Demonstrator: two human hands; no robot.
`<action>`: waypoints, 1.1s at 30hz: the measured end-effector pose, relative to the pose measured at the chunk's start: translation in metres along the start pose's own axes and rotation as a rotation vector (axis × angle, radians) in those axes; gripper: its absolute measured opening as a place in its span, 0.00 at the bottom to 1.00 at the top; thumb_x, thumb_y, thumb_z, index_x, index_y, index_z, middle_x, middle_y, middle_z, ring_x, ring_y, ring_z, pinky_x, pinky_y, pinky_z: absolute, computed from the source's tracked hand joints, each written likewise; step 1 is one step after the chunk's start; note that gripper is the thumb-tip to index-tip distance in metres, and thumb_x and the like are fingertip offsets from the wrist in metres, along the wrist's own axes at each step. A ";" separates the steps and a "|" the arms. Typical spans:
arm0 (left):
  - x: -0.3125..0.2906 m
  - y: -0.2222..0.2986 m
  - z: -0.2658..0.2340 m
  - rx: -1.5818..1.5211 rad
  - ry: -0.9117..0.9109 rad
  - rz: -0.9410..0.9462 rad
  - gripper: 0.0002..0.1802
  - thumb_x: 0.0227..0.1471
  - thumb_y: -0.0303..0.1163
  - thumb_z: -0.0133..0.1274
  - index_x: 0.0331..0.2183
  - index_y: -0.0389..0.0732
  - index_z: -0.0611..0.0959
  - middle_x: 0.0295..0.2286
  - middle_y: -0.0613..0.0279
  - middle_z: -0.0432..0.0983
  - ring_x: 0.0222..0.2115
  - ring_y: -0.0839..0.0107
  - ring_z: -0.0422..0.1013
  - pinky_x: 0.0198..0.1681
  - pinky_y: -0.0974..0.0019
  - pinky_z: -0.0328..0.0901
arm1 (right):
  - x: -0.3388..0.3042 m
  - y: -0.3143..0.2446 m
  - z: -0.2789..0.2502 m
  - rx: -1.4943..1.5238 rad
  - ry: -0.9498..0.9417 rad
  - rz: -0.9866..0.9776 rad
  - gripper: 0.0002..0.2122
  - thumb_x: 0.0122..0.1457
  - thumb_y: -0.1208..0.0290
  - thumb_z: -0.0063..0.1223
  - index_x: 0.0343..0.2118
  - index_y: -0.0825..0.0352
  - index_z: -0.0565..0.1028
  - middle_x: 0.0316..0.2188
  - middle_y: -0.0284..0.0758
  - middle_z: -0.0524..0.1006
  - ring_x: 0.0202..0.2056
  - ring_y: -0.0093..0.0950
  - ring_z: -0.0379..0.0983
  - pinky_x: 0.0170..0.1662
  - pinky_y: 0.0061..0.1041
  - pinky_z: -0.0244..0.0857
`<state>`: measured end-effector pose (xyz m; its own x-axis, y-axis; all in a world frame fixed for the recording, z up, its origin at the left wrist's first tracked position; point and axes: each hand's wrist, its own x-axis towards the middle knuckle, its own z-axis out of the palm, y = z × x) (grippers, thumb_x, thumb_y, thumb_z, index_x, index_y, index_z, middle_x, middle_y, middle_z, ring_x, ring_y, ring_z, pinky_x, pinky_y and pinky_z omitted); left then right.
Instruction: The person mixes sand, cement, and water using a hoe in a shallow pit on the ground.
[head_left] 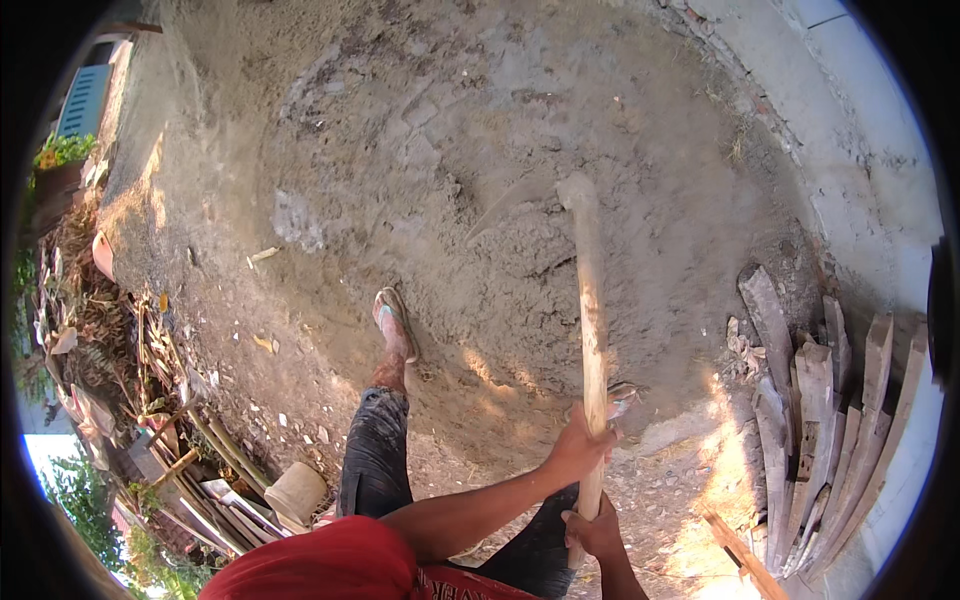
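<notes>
A long-handled hoe (592,340) stretches away from me over a grey, wet-looking mortar or mud mix (660,250). My left hand (580,447) wraps round the lower half of its pale wooden handle. Closer to me, my right hand (597,530) grips the handle near its butt end. The hoe's head (577,188) is caked in grey, and its blade is hard to tell from the mix around it. My left foot, in a flip-flop (398,325), stands at the mix's near left edge; the other foot is mostly hidden behind the handle and my left hand.
Weathered boards (815,420) lean in a pile at the right, beside a pale wall (860,150). One loose plank (745,555) lies near the bottom right. At the left are a bucket (297,493), wooden poles (225,450) and heaped dry leaves (95,300).
</notes>
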<state>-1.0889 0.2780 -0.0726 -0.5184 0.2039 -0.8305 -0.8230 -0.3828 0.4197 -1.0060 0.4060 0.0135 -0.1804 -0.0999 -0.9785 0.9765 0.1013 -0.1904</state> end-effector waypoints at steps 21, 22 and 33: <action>0.197 0.119 -0.214 0.146 0.507 -0.017 0.08 0.50 0.23 0.53 0.25 0.26 0.75 0.17 0.55 0.71 0.13 0.64 0.69 0.14 0.59 0.68 | 0.231 -0.138 0.169 0.161 -0.245 -0.039 0.09 0.59 0.70 0.54 0.39 0.65 0.68 0.22 0.28 0.69 0.20 0.20 0.67 0.20 0.25 0.65; 0.183 0.111 -0.195 0.203 0.506 -0.029 0.08 0.50 0.23 0.52 0.25 0.27 0.74 0.16 0.55 0.70 0.12 0.65 0.69 0.14 0.59 0.68 | 0.205 -0.133 0.151 0.237 -0.267 -0.022 0.09 0.59 0.71 0.54 0.40 0.65 0.68 0.22 0.29 0.69 0.19 0.20 0.67 0.20 0.24 0.65; -0.070 -0.006 0.028 -0.034 0.111 -0.100 0.24 0.57 0.29 0.57 0.46 0.37 0.59 0.27 0.58 0.70 0.22 0.74 0.71 0.23 0.66 0.71 | -0.058 0.021 -0.025 -0.014 -0.140 0.096 0.17 0.52 0.76 0.64 0.41 0.69 0.67 0.20 0.33 0.73 0.17 0.24 0.72 0.22 0.25 0.68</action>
<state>-1.0543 0.2917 -0.0065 -0.4041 0.1424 -0.9036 -0.8597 -0.3966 0.3220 -0.9783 0.4387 0.0644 -0.0673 -0.2258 -0.9718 0.9865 0.1306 -0.0987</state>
